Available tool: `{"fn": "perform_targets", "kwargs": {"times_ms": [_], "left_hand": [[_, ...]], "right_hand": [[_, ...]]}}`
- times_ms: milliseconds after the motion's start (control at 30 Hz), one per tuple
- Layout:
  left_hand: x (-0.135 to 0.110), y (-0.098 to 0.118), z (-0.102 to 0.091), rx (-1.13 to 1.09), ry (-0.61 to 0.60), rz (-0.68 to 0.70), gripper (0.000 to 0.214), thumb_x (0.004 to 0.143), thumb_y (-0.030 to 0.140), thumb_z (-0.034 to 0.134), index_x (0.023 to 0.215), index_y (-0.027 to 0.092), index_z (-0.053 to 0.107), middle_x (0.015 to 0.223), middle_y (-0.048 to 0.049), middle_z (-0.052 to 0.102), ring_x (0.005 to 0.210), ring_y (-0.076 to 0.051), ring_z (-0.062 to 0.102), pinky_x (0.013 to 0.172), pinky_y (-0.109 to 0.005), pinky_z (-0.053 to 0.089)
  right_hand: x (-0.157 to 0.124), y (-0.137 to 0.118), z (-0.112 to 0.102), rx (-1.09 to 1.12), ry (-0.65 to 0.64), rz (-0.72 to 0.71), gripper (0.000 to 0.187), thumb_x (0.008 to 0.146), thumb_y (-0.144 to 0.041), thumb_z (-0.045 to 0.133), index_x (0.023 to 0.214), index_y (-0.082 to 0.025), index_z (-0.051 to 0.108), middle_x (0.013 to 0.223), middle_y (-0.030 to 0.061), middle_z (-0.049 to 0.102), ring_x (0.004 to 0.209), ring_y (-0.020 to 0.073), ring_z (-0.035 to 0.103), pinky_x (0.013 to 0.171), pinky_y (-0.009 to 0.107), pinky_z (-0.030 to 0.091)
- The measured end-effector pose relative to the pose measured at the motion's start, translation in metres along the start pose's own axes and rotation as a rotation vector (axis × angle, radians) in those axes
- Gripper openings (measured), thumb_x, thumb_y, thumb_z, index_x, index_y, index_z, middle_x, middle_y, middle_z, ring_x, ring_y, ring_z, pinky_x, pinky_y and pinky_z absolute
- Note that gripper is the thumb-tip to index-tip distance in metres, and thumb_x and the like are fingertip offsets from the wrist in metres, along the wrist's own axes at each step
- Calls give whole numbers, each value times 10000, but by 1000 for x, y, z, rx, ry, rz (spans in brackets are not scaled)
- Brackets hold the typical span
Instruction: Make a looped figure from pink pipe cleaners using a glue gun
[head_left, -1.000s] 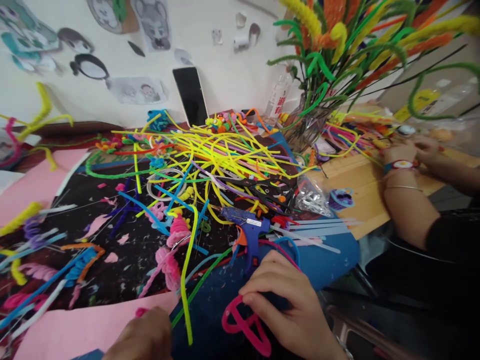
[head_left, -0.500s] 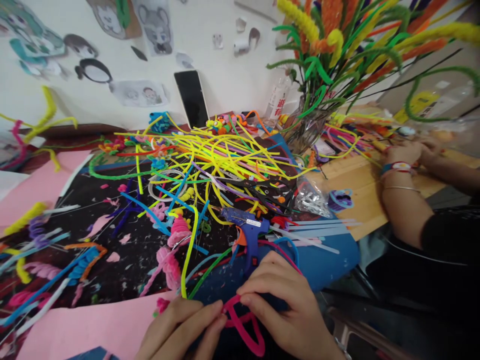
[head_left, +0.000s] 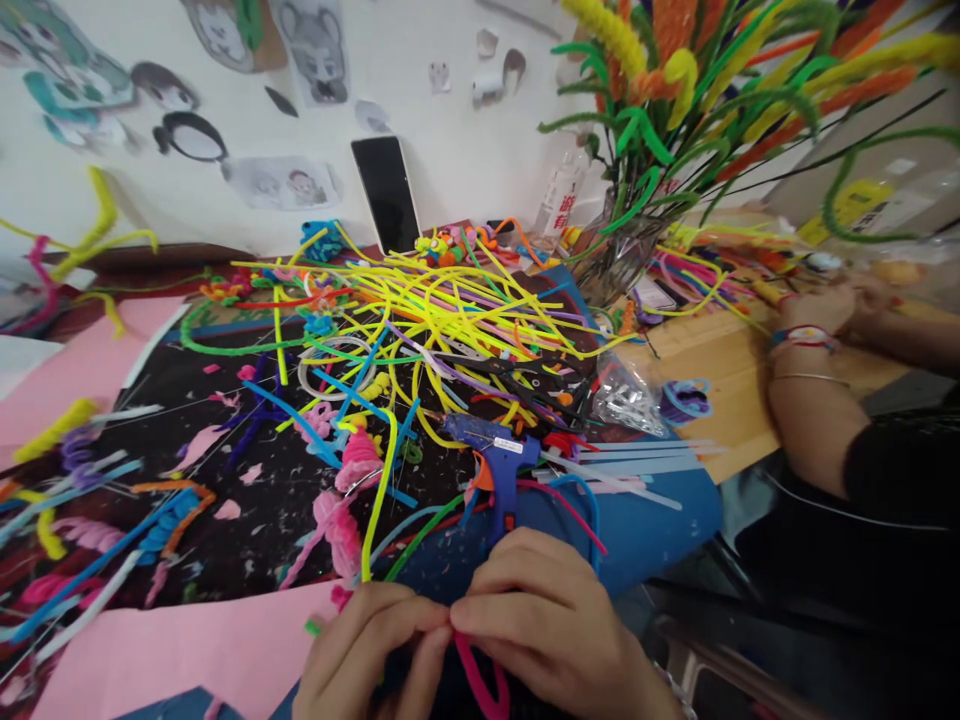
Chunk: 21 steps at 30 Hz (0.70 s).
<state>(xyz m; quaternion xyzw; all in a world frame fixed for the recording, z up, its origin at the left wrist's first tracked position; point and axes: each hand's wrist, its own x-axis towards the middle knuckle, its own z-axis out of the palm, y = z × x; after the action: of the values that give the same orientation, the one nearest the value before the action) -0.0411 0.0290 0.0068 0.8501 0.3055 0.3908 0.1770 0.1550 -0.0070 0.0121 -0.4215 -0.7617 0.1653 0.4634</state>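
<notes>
A bright pink pipe cleaner (head_left: 481, 682), bent into a loop, hangs below my pinched fingertips near the bottom of the view. My left hand (head_left: 375, 645) and my right hand (head_left: 544, 625) meet at its upper end, thumbs and forefingers closed on it. The fingers cover the top of the loop. Just beyond my right hand lies a blue hot glue gun (head_left: 504, 470) with an orange trigger. A yellow pipe cleaner (head_left: 381, 490) rises past my left hand, and pink coiled pipe-cleaner pieces (head_left: 341, 530) lie to its left.
A pile of yellow pipe cleaners (head_left: 450, 310) covers the table's middle. Clear glue sticks (head_left: 637, 455) and a bag of silvery bits (head_left: 626, 400) lie right. A glass vase (head_left: 619, 250) and a phone (head_left: 386, 195) stand behind. Another person's arm (head_left: 814, 410) rests at the far right.
My right hand has moved left and closed up against my left fingertips. The pink loop, earlier wider and more exposed, is now narrower and partly covered by my fingers.
</notes>
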Motion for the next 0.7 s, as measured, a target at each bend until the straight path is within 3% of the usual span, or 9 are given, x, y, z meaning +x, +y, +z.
{"fn": "perform_targets", "kwargs": {"times_ms": [200,467,567,700], "left_hand": [[-2,4,6,-26,41,-69,180,820,8,632,879,177,615,716,1,668,639,-106,657,598,-160,549],[-3,3,9,-26,66,-31,174,817,11,573,855,181,576,700,-1,628,617,-112,630,579,-181,548],[-5,5,12,-136,179,-115,139,890,72,530,822,192,551,677,4,599,585,-114,613,536,-198,537],[-8,11,13,-461,350,-350,368,1001,309,449,651,205,403,562,33,493,480,-109,528,446,-210,473]], "right_hand": [[-3,3,3,-35,-23,-65,160,971,-147,503,1010,-147,658,789,48,692,702,141,568,657,274,493],[-1,0,5,-19,-13,-60,130,952,-109,513,981,-140,636,785,48,691,719,143,581,691,278,507],[-3,1,5,8,-27,-40,131,953,-104,513,989,-136,635,811,54,694,741,143,589,692,277,502],[-6,5,4,25,10,-20,133,952,-97,524,1000,-135,641,826,59,699,762,147,595,701,279,507]]}}
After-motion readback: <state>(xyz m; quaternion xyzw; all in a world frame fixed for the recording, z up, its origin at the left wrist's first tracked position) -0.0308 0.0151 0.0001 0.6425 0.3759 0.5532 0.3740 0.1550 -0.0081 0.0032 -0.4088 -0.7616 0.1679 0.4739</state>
